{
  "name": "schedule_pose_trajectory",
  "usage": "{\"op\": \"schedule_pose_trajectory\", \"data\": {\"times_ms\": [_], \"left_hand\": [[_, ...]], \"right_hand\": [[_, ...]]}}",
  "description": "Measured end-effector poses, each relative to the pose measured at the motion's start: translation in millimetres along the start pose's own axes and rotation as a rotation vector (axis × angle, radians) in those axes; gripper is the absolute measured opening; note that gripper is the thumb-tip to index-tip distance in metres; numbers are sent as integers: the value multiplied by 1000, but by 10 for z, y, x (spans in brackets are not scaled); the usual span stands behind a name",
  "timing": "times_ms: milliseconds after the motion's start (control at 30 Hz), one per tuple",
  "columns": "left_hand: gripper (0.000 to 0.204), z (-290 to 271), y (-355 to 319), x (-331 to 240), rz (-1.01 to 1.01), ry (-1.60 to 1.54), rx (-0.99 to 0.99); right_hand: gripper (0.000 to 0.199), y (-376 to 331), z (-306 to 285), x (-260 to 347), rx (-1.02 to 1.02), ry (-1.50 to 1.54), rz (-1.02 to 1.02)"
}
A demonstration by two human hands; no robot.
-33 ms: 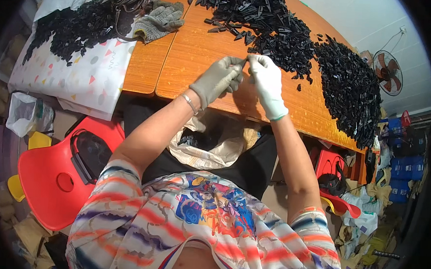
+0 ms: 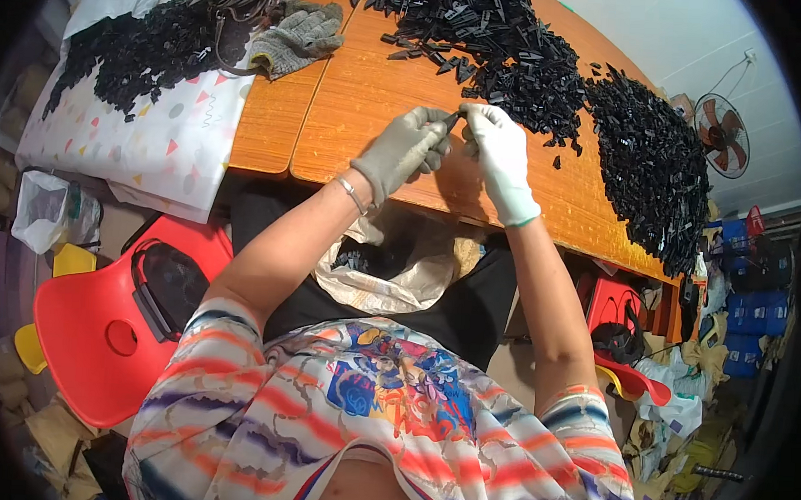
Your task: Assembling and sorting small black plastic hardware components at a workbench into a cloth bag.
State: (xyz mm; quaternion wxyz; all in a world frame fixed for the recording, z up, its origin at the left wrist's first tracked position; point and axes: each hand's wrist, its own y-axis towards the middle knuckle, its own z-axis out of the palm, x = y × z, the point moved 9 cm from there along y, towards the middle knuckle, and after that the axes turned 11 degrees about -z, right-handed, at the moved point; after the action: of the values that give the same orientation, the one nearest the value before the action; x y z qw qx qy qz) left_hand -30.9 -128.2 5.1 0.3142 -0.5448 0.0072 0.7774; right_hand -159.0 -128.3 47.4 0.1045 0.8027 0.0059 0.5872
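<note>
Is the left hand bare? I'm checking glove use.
No, the left hand wears a grey glove, and the right hand wears a white one.

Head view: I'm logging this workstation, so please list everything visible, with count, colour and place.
small plastic parts: too many to count, black, heaped along the table's far and right side
second pile of parts: many, black, on the patterned sheet
patterned sheet: one, white with coloured shapes, table's left end
table: one, orange wood
spare gloves: grey, far left of table
chair: one, red, lower left
bag: one, pale, on the lap
fan: one, red blades, on the right wall
left hand: grey glove, pinching a black part
right hand: white glove, on the same part
</note>
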Motion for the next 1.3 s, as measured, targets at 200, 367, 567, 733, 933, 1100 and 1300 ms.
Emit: {"op": "schedule_pose_trajectory", "data": {"times_ms": [200,367,567,733,933,1100,1300], "left_hand": [[31,55,-41,119,22,-209,73],[29,203,-253,259,5,-244,157],[47,132,-797,618,-104,206,165],[46,46,-1061,326,382,1315,-71],[29,-32,-425,-542,550,1267,-315],[30,-69,713,-899,529,1315,-422],[19,31,1285,-953,461,1612,-543]], "right_hand": [[31,-267,98,118,238,385,93],[22,-448,202,53,263,347,72],[21,-762,324,-140,571,-23,276],[27,-194,-57,-123,387,-245,96],[19,654,-112,-114,49,-890,-490],[22,921,63,-279,112,-1042,-410],[26,905,135,-209,155,-1165,-323]]}}
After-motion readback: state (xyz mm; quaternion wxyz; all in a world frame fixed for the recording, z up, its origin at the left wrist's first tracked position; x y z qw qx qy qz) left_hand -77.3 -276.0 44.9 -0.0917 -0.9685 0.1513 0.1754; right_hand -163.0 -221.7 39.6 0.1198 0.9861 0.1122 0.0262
